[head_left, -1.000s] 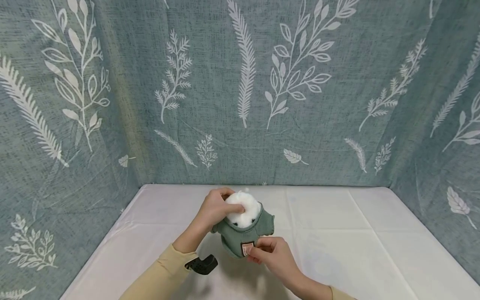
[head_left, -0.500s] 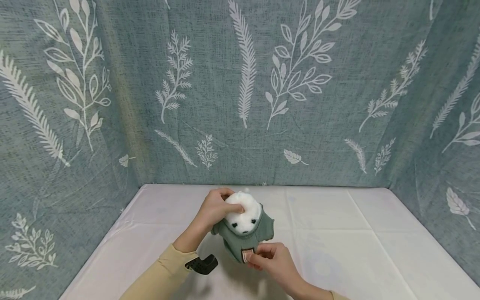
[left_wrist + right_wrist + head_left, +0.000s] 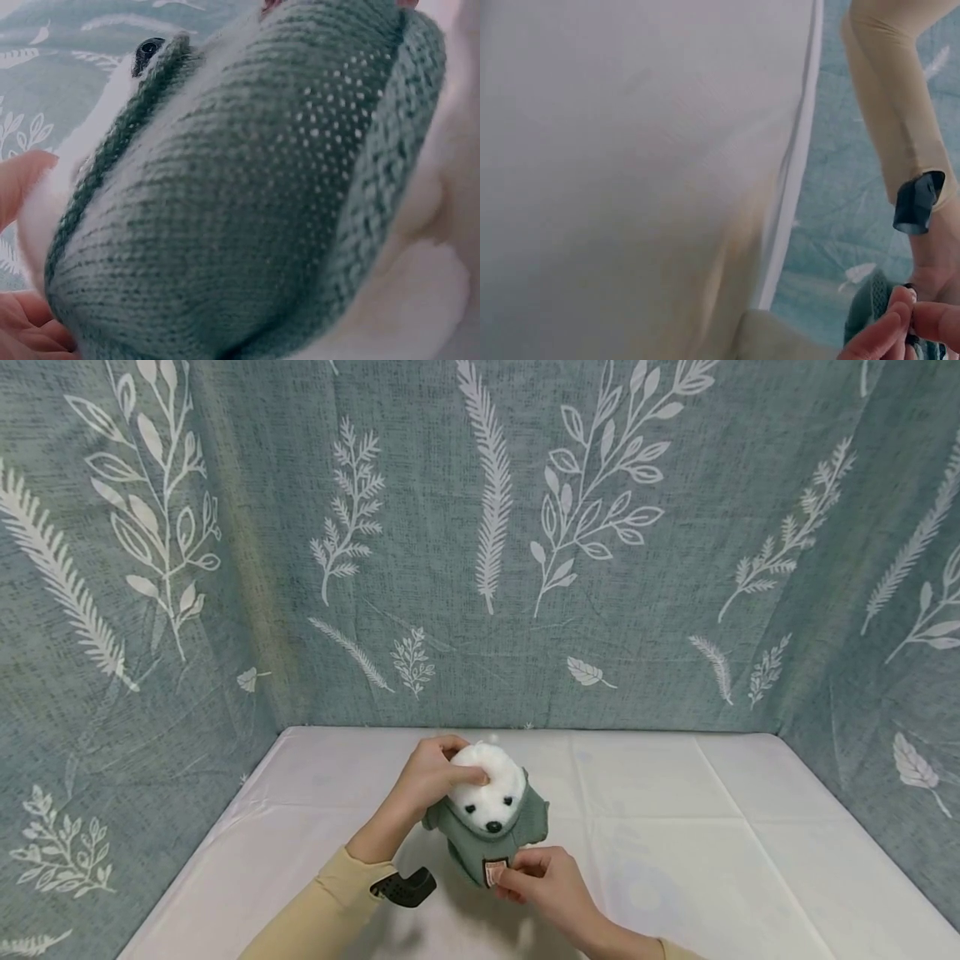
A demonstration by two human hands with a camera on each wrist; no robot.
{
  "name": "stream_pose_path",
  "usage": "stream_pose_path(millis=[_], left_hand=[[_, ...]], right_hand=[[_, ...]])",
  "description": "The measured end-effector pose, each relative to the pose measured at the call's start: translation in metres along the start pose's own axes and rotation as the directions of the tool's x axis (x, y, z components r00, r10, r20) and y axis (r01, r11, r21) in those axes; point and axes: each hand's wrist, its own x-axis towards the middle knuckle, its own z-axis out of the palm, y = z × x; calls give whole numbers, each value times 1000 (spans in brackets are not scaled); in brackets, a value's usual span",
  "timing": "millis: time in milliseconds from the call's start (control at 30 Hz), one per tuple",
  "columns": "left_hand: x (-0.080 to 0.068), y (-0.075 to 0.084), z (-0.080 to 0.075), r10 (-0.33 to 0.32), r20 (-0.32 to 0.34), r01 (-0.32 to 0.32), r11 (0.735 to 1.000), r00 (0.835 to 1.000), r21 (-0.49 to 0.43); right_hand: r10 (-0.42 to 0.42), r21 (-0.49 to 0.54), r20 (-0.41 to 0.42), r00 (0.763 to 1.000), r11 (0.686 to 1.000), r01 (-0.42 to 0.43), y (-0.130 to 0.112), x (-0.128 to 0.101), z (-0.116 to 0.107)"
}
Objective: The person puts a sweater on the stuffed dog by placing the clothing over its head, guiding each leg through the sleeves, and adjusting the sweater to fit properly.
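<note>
**Soft bear, two-handed hold**

The plush polar bear [image 3: 486, 797] looked light and squashy — likely to give under any squeeze, so the firm round head and the sweater hem seemed the sure places to take it. White fur, black eyes and nose, a green knitted sweater [image 3: 247, 202] with a small tan patch. It was held just above the white tablecloth [image 3: 712, 843], near the middle. The left hand [image 3: 427, 777] cupped the head; the right hand [image 3: 543, 881] pinched the sweater's lower edge — leaf-print curtain [image 3: 480, 527] behind.

a white cloth [image 3: 675, 843] covers the desk. grey-green curtains [image 3: 480, 527] printed with white leaves and ferns hang behind and at both sides.
</note>
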Motion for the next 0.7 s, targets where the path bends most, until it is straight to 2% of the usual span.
stream_pose_path(millis=[133,333,700], left_hand=[[0,-1,-1,-1,15,1,1000,1000,-6],[-3,1,-2,-3,37,3,1000,999,-9],[-9,3,-3,-11,64,10,1000,998,10]], right_hand=[[39,-15,5,999,999,-39,0,8,-1],[89,18,5,996,996,-89,0,20,-4],[70,50,30,997,996,-72,2,28,-10]])
